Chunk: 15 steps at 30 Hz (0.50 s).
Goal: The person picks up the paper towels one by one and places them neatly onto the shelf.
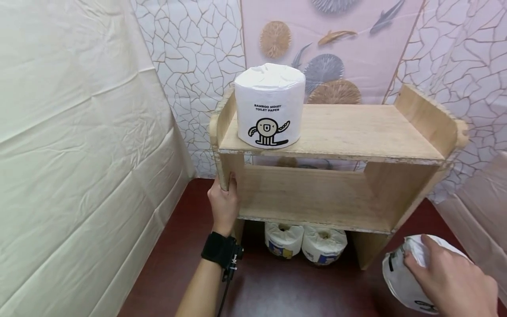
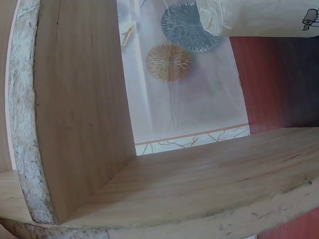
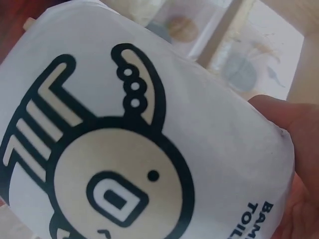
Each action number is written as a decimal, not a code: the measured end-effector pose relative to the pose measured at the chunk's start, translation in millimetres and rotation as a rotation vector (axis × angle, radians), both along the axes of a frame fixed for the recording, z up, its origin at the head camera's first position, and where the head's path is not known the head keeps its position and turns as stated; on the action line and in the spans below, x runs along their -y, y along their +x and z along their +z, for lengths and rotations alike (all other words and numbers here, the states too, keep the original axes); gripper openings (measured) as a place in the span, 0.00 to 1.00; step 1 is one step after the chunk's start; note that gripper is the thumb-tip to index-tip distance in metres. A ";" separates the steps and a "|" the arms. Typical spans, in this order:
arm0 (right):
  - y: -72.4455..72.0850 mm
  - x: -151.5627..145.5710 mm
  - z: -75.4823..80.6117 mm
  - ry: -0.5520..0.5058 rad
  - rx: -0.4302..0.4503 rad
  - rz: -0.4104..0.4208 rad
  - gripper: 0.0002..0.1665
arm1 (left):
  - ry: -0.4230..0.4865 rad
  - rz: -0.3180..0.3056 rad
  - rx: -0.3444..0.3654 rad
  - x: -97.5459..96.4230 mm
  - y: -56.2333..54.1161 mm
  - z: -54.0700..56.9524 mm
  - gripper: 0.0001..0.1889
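My left hand (image 1: pixel 225 204) grips the left side panel of a small wooden shelf (image 1: pixel 309 189), just under its top board. My right hand (image 1: pixel 455 275) holds a large wrapped toilet paper roll (image 1: pixel 408 281) by its upper end, to the right of the shelf and tilted. The right wrist view shows the cartoon printed on this roll (image 3: pixel 214 134) up close, with the thumb against its edge. Another large wrapped toilet paper roll (image 1: pixel 271 108) stands upright on the left end of the top board. Most of the left fingers are hidden behind the panel.
Two smaller wrapped rolls, one on the left (image 1: pixel 283 240) and one on the right (image 1: pixel 325 244), stand side by side beneath the lower board. The shelf stands on a dark red floor (image 1: pixel 166 273). A pale cloth wall (image 1: pixel 79 154) rises at the left, a patterned curtain (image 1: pixel 190 57) behind.
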State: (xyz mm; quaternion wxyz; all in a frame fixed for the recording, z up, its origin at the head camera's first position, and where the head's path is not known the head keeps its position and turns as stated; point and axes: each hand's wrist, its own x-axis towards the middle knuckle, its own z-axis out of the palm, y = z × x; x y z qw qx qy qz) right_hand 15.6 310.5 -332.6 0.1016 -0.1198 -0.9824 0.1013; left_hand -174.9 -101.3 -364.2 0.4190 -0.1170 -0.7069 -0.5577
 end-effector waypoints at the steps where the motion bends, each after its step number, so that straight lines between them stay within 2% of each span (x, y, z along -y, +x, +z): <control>1: 0.2 -0.1 1.5 0.003 -0.001 0.005 0.31 | -0.001 0.002 0.000 0.2 0.1 -0.2 0.15; 5: 1.9 1.1 8.5 0.017 0.006 0.017 0.33 | -0.002 0.000 0.000 0.9 1.0 -0.1 0.15; 9: 6.3 7.1 21.9 0.030 0.019 0.033 0.35 | -0.002 0.010 0.005 0.8 1.4 0.6 0.15; 15: 11.5 12.9 33.2 0.039 -0.086 0.090 0.34 | -0.007 0.021 0.018 0.2 1.1 0.8 0.16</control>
